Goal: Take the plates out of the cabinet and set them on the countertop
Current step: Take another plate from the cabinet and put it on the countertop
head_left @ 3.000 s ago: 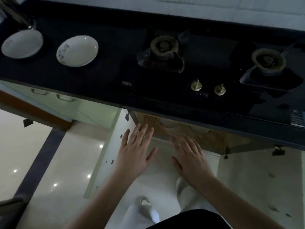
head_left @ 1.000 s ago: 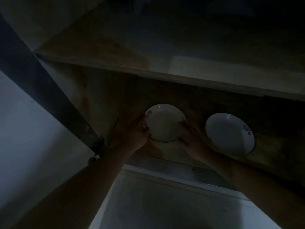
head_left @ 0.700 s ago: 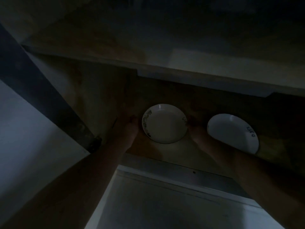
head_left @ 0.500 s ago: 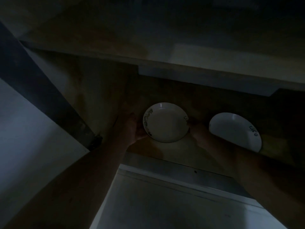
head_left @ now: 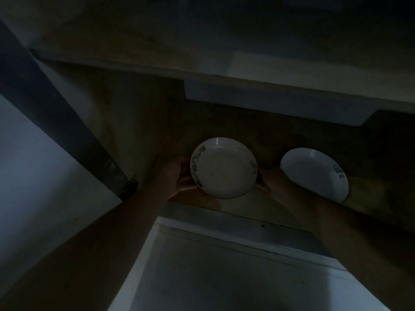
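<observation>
Dimly lit, the view looks into a low, open cabinet [head_left: 139,104] with a brownish interior. Both bare forearms reach forward into it from the bottom of the picture.

A shallow white plate [head_left: 224,167] with a dark pattern along its left rim and small dark markings on its right rim sits between the two hands, tilted a little toward the camera. The left hand [head_left: 177,177] grasps the plate's left edge, its fingers curled against the rim. The right hand [head_left: 272,182] holds the opposite edge, with its fingertips touching the rim at the lower right. Whether the plate rests on the cabinet shelf [head_left: 224,203] or is lifted just off it cannot be told in the darkness.

A second white plate [head_left: 314,173], with similar dark markings near its right edge, lies on the same shelf just to the right, partly hidden behind the right wrist. Neither hand touches it.

A pale open cabinet door [head_left: 40,176] stands at the left, with a dark hinge [head_left: 129,189] at its inner edge.
</observation>
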